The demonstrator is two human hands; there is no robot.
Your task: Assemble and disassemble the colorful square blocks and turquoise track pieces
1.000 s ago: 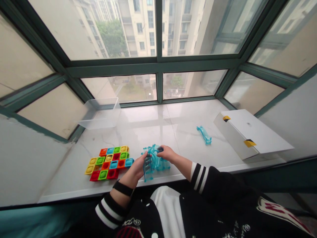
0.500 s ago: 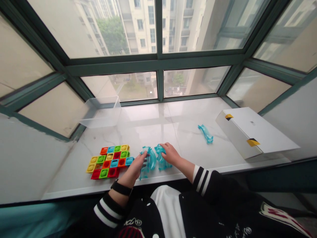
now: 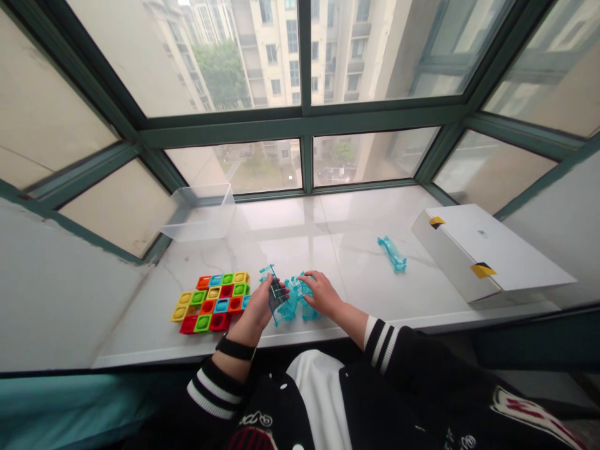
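1. The left hand [image 3: 257, 309] is curled and seems to hold a blue see-through piece [image 3: 277, 299], just right of the bright block mat [image 3: 210, 302].
2. The open right hand [image 3: 322, 294] touches blue parts [image 3: 297, 300].
3. Pushing hard could make them slip.

Colored tiles [image 3: 209, 302] block leftward; the hands [image 3: 322, 294] can pass right to a white box [image 3: 487, 250].

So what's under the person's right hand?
The right hand rests its fingertips on translucent blue plastic track pieces; what lies directly beneath the palm is hidden.
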